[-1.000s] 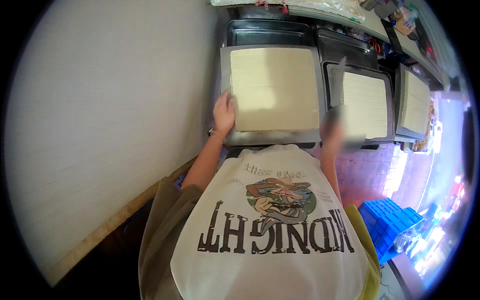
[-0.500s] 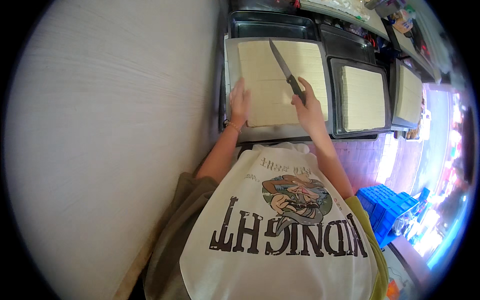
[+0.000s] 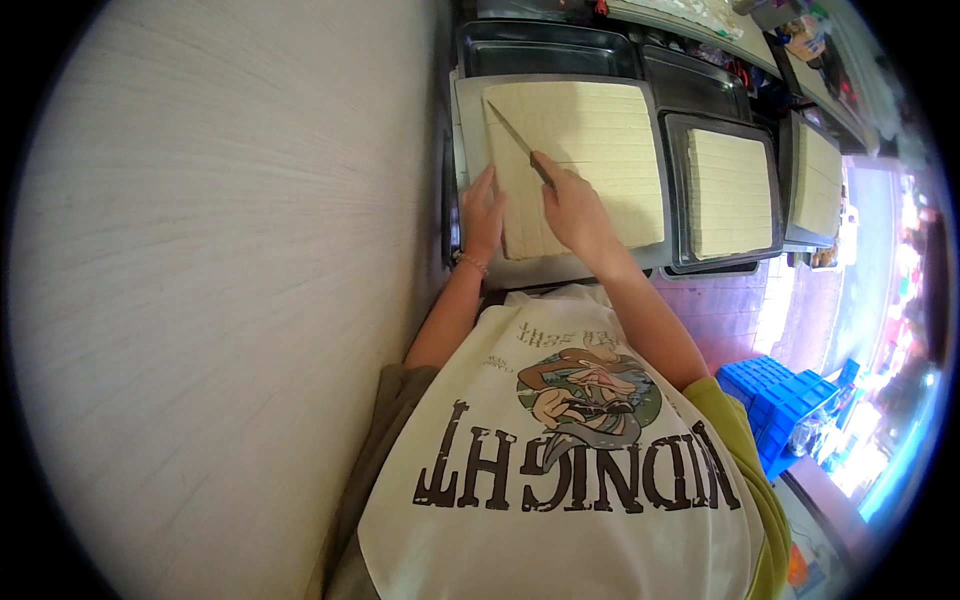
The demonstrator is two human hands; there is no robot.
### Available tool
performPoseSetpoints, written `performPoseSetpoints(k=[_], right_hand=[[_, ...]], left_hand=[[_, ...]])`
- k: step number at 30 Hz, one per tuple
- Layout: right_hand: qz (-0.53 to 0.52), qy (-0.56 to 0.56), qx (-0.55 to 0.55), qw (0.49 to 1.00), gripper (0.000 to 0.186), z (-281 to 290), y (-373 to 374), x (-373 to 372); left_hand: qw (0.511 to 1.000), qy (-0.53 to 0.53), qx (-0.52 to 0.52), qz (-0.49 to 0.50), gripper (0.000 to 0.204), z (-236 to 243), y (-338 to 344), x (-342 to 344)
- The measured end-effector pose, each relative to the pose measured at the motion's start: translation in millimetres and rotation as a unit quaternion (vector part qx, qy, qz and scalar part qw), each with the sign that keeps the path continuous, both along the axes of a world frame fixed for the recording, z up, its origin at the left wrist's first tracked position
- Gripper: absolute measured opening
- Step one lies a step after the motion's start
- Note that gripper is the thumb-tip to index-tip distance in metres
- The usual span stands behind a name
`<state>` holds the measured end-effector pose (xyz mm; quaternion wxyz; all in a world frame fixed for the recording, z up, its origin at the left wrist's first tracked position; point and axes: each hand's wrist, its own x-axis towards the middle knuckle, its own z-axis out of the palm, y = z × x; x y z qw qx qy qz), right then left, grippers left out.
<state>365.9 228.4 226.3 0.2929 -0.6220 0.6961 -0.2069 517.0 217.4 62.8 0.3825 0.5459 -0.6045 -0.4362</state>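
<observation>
A large pale yellow slab like a block of tofu (image 3: 615,180) lies flat on a grey metal board (image 3: 540,268) in front of me. Straight lines run across its top, closely spaced on the right part. My right hand (image 3: 578,208) is wrapped round the dark handle of a knife (image 3: 514,130). The blade slants up and left over the slab, its tip near the far left corner; whether it touches the surface I cannot tell. Along the slab's left edge rests my left hand (image 3: 483,215), fingers stretched out and holding nothing.
A pale wall (image 3: 240,250) rises close on my left. To the right, a dark tray (image 3: 678,255) bears a second lined slab (image 3: 732,195), with a third slab (image 3: 817,185) beyond. Dark trays (image 3: 545,48) lie behind the board. Blue crates (image 3: 775,400) stand lower right.
My right hand has moved left with the knife, bringing the blade from the slab's middle to its left part. My left hand stays at the left edge.
</observation>
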Motion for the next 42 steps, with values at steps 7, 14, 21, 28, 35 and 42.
performPoseSetpoints(k=[7, 14, 21, 28, 35, 42], right_hand=[[-0.035, -0.01, -0.038, 0.999, 0.046, -8.2, -1.2, -11.3], [-0.045, -0.014, 0.019, 0.999, 0.046, 0.4, -5.2, -17.6], [-0.073, -0.005, 0.021, 0.997, 0.046, -2.1, -8.1, -26.1], [-0.075, 0.018, 0.029, 0.997, 0.047, -8.8, -7.0, -26.8], [-0.081, -0.01, 0.011, 0.997, 0.048, -8.7, -6.4, -26.3], [-0.086, -0.003, -0.063, 0.994, 0.049, -24.1, -15.8, -32.2]], left_hand=[[1.0, -0.001, -0.007, 0.003, 0.05, -3.8, -1.7, -0.2], [0.999, 0.027, 0.032, 0.02, 0.05, -2.6, -3.6, -0.9], [0.999, 0.031, 0.021, 0.027, 0.047, -2.2, -2.1, -2.6], [0.999, 0.025, -0.016, 0.015, 0.049, -9.3, -0.3, 0.1], [0.999, -0.003, -0.038, 0.007, 0.05, -2.7, 1.7, 0.2], [0.998, -0.045, -0.047, -0.003, 0.059, -0.8, 3.8, 0.6]])
